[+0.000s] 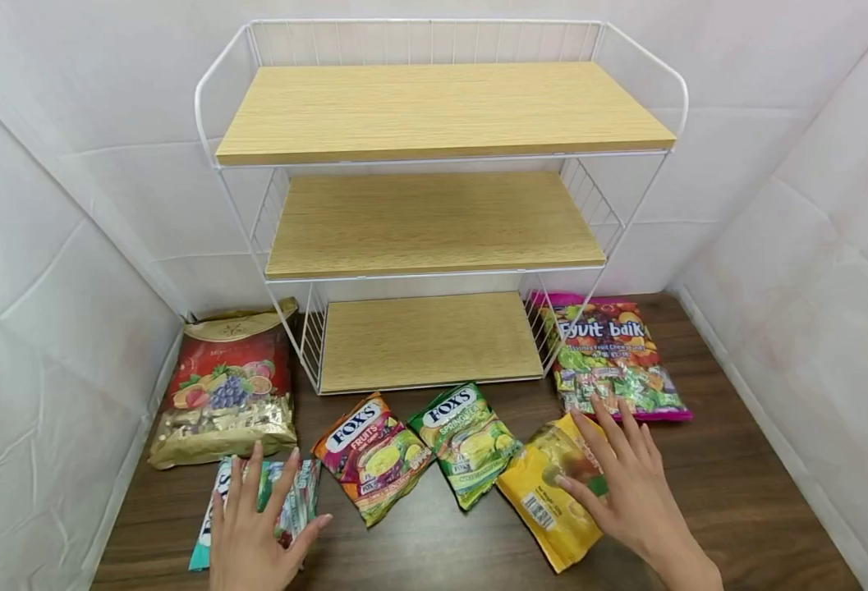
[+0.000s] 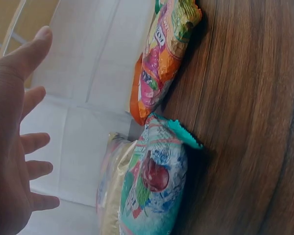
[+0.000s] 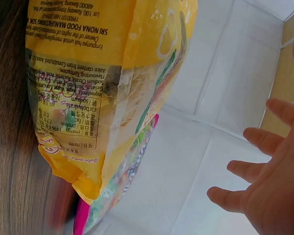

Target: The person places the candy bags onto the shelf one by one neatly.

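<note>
My left hand hovers with spread fingers over a teal candy bag at the front left; the left wrist view shows a gap between that hand and the teal bag. My right hand, fingers also spread, is above a yellow candy bag, and the right wrist view shows it apart from the yellow bag. Between the hands lie a purple-orange Fox's Fruits bag and a green Fox's Spring Tea bag. Neither hand holds anything.
A white wire rack with three wooden shelves stands at the back of the dark wooden table. Left of it lies a large red and gold candy bag; right of it, a pink-edged Fruit baik bag. White cloth walls enclose the space.
</note>
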`<move>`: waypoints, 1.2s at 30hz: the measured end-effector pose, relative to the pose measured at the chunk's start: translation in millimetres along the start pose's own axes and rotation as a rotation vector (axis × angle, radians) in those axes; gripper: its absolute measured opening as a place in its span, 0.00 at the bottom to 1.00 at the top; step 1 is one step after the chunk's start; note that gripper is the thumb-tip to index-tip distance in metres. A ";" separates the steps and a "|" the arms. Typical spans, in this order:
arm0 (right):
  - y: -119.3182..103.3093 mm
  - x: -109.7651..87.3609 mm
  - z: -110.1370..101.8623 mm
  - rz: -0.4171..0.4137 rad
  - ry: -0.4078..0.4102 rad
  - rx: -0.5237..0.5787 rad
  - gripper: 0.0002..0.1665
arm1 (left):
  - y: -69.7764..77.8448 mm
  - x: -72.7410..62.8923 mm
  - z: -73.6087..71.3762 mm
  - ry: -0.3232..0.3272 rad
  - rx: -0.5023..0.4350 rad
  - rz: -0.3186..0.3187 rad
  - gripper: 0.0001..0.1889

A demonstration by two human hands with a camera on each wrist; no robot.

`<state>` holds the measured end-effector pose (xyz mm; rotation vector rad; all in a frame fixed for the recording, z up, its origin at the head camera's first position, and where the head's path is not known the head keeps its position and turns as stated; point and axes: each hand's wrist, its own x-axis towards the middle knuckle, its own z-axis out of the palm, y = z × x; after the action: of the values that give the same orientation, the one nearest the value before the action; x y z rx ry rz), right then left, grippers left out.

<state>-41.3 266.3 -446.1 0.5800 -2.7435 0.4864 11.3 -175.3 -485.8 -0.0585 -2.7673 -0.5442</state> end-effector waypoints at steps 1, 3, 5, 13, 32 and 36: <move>-0.6 0.4 0.4 0.003 0.000 -0.001 0.47 | -0.1 0.1 -0.1 0.003 0.000 0.002 0.47; -1.7 1.2 1.2 0.009 -0.001 -0.001 0.47 | -0.8 -0.4 0.0 0.007 0.004 0.004 0.47; -3.0 1.6 2.1 0.018 -0.002 0.001 0.47 | -1.3 -1.5 0.6 0.015 0.011 0.005 0.47; 0.0 -0.7 2.5 0.020 0.043 0.001 0.46 | 2.6 4.4 7.3 0.024 0.003 0.048 0.47; 4.2 -11.2 5.3 0.066 0.060 0.038 0.46 | 19.3 35.6 23.9 0.053 -0.016 0.241 0.43; 0.8 -10.7 7.8 0.110 0.056 0.063 0.48 | 25.7 41.5 25.1 0.049 -0.054 0.257 0.42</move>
<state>-33.9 267.6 -457.1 0.4245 -2.7252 0.6078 -33.0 -143.0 -485.3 -0.4020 -2.6425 -0.5434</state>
